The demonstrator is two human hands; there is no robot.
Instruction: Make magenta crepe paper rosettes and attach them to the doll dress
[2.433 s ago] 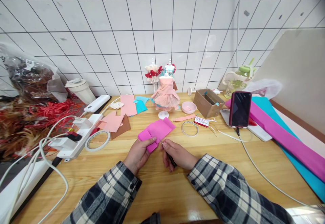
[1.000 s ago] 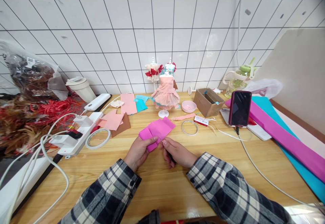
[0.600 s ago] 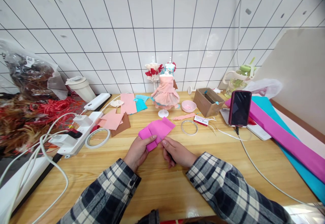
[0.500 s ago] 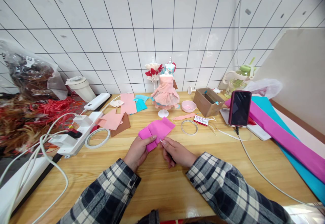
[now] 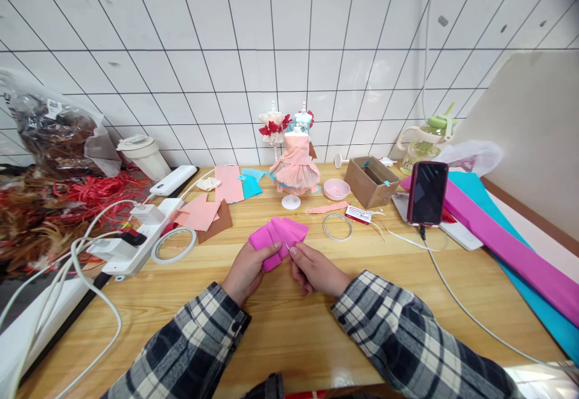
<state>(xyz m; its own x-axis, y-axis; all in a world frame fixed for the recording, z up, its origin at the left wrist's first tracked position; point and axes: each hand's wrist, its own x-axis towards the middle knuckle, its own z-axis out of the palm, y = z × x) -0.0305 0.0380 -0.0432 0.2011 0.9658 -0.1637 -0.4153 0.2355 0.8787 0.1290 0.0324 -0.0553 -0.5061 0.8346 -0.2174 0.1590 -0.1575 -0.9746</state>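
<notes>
A piece of bright pink crepe paper (image 5: 279, 235), with pleats folded into its left part, is held above the table. My left hand (image 5: 248, 271) pinches its lower left side, thumb on top and fingers underneath. From the fingertips of my right hand (image 5: 319, 269) pokes a thin metal-tipped tool (image 5: 288, 246), its tip against the paper's lower right edge. The rest of that tool is hidden in my closed fingers. Just beyond the paper, a small white dress form wears a peach ruffled paper dress (image 5: 296, 166).
Behind stand two more dressed forms (image 5: 272, 127). To the right are a pink bowl (image 5: 336, 189), a cardboard box (image 5: 371, 188), a tape ring (image 5: 337, 227) and a propped phone (image 5: 427, 192). At left lie paper scraps (image 5: 199, 212), a tape roll (image 5: 174, 246) and a corded power strip (image 5: 149, 236).
The pink paper has gathered more folds, and its right part has drawn in and dropped slightly. My right hand has shifted slightly, the tool tip staying at the paper. My left hand keeps its grip.
</notes>
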